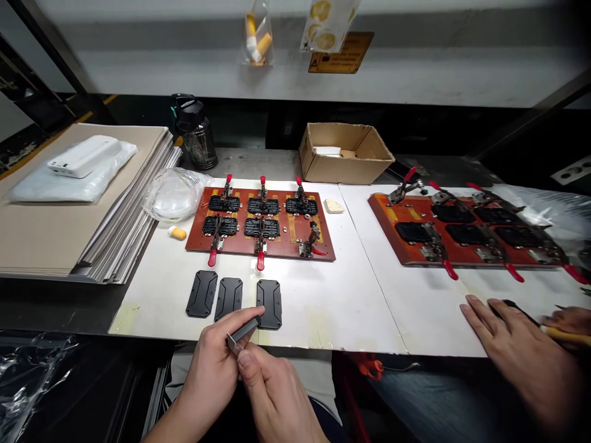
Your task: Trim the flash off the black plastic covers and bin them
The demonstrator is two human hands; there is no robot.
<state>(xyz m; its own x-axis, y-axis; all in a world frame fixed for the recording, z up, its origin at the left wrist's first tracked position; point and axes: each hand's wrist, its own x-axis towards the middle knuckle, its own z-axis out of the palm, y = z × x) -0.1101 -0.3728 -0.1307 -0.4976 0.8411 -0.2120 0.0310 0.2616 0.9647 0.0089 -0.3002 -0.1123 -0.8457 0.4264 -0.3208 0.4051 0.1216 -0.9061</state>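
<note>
Near the table's front edge, my left hand [217,347] is closed on a black plastic cover [244,330], held tilted nearly edge-on. My right hand [272,381] is closed just beside it, its thumb against a small thin metal blade [233,344] that touches the cover's near end. Three similar covers, a left one [202,294], a middle one [229,296] and a right one [270,301], lie flat beyond my hands. Behind them stands a reddish-brown fixture board [240,247] with red-handled toggle clamps; black parts sit in its places, except at the front right.
A second clamp board [392,240] is at the right, near a co-worker's hands [512,344]. Stacked cardboard sheets [115,246] rise at the left. A bottle [197,135], cardboard box [346,166], plastic bag [173,194] and yellow-white finger cot [177,232] are also around.
</note>
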